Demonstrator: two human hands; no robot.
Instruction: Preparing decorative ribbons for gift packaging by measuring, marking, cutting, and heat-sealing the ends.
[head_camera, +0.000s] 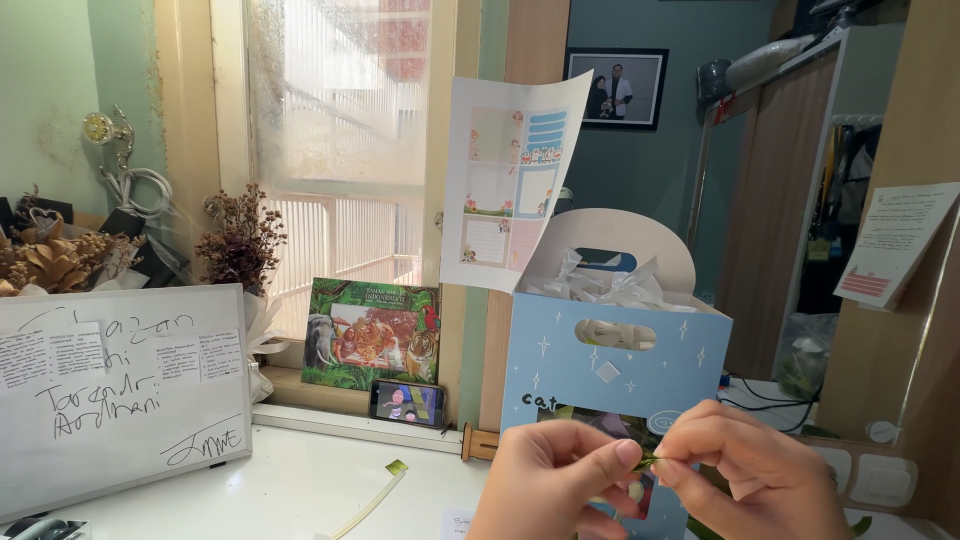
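My left hand (550, 485) and my right hand (750, 475) meet at the bottom of the view, fingertips pinched together on a small thin green strip (648, 461). Directly behind them stands a light blue cardboard gift box (560, 355) with a handle cut-out, star marks and crumpled white paper (620, 285) filling its top. The lower front of the box is hidden by my hands.
A long pale strip (375, 495) lies on the white desk (290, 480). A whiteboard with notes (120, 385) leans at the left, a picture card (370, 335) and a phone (407, 403) stand at the window sill. A sticker sheet (510, 180) hangs above the box.
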